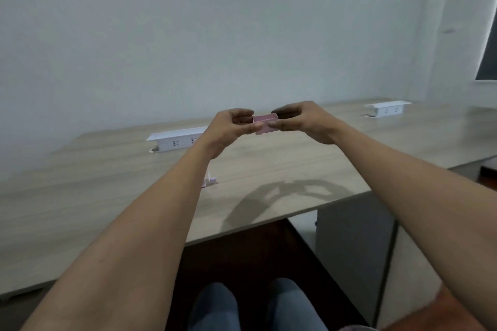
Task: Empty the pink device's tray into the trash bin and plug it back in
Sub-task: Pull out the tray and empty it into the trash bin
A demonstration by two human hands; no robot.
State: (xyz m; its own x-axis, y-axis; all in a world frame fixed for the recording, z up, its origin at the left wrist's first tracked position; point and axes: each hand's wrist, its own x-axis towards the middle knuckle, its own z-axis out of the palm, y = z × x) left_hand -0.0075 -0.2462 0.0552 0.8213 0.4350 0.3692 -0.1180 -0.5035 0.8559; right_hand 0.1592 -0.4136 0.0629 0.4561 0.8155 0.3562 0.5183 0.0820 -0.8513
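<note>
Above the wooden desk (269,169), the left hand (228,126) and right hand (304,121) pinch the small pink tray (265,123) between fingertips; a white part, possibly the device (209,179), stands below; socket strip (177,140) behind

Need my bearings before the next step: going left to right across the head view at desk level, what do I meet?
Near socket box → left hand → pink tray, held between both hands → right hand → far socket box.
</note>
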